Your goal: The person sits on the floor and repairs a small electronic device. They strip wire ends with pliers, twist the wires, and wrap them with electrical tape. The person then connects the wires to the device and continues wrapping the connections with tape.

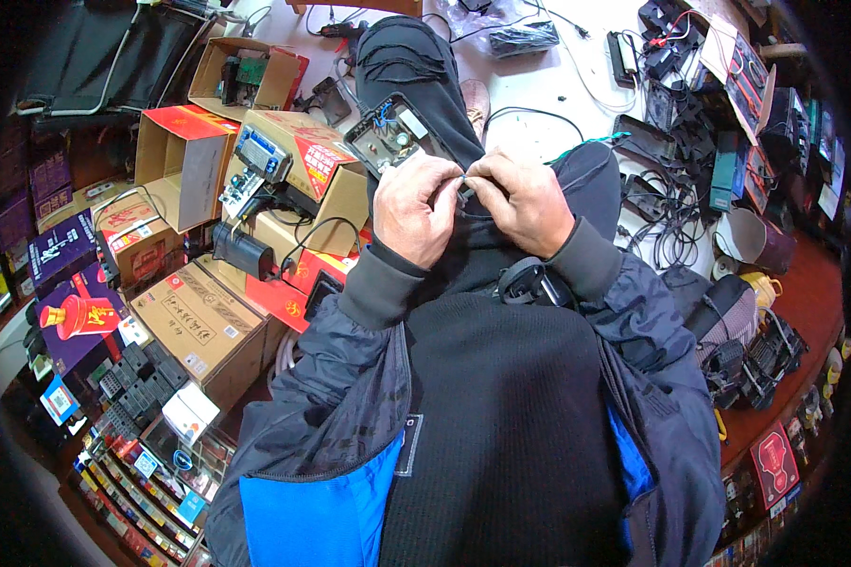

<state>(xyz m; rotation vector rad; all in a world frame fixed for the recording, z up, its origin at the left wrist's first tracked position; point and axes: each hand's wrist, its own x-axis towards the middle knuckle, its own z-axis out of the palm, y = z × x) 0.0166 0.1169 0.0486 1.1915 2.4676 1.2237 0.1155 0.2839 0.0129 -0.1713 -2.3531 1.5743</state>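
In front of my lap my left hand (416, 210) and my right hand (522, 198) meet fingertip to fingertip. Both are closed in a pinch around something tiny, too small to make out. Just beyond the left hand, an opened black plastic housing (385, 132) leans on my left thigh. Blue wires (384, 115) and small metal parts show inside it. A thin green cable (591, 146) lies over my right knee, beyond the right hand. What is under my palms is hidden.
Opened cardboard boxes (184, 170) crowd the left, one bearing a circuit board with a blue-faced meter (263, 151). A black adapter (243, 248) sits beside them. Tangled black cables (667, 203) and dark casings cover the floor at right, near a reddish-brown surface (804, 293).
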